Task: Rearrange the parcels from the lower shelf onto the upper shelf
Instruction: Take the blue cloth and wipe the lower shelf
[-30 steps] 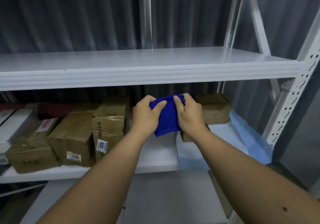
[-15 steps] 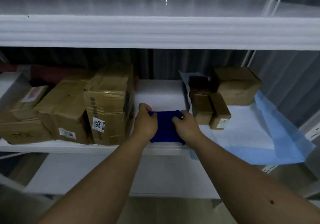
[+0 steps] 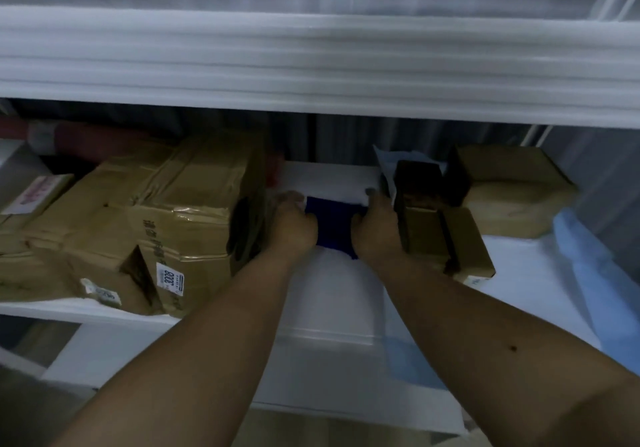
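A folded blue cloth (image 3: 332, 221) lies on the white lower shelf (image 3: 332, 304), between my two hands. My left hand (image 3: 292, 228) grips its left edge and my right hand (image 3: 377, 230) grips its right edge. Brown taped parcels (image 3: 194, 218) with labels stand in a row on the lower shelf to the left. To the right stand small brown boxes (image 3: 446, 238), with a larger parcel (image 3: 512, 190) behind them. The white upper shelf (image 3: 318, 58) runs across above; its top surface shows no parcels.
A light blue sheet (image 3: 595, 273) covers the right part of the lower shelf and hangs over its front edge. A red roll (image 3: 86, 138) lies at the back left behind the parcels. Grey corrugated wall is behind the rack.
Both hands brought the blue cloth down from chest height onto the lower shelf and pushed it deeper, between the parcels. The view has dropped and closed in on the lower shelf.
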